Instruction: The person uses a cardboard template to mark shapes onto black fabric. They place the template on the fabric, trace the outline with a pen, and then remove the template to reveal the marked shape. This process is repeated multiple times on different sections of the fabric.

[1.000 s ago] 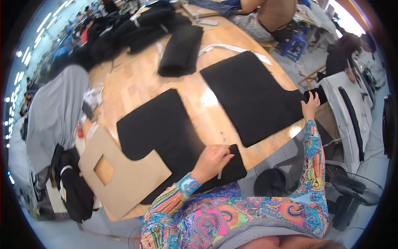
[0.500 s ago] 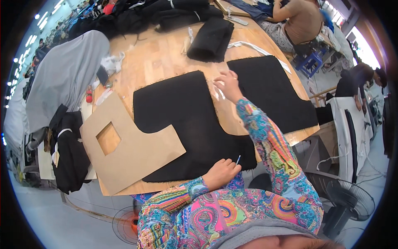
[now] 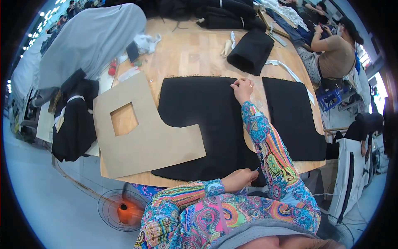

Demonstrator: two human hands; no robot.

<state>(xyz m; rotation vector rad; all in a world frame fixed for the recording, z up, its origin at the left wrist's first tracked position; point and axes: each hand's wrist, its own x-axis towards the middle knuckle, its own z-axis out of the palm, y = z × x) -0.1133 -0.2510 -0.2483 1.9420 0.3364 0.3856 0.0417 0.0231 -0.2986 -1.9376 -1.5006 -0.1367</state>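
Cardboard, a big brown flat pattern piece with a square hole (image 3: 141,133), lies on the left of my round wooden table (image 3: 186,54), partly over the big black cloth piece (image 3: 207,120). My left hand (image 3: 239,179) pinches that cloth's near edge. My right hand (image 3: 242,88) pinches its far edge. Another black cloth piece (image 3: 294,118) lies just beside it.

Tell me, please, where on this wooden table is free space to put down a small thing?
Bare wood shows on the table between the black fabric panel and the folded black cloth. A narrow strip lies between that panel and the second black panel. The far edge is crowded with dark garments.
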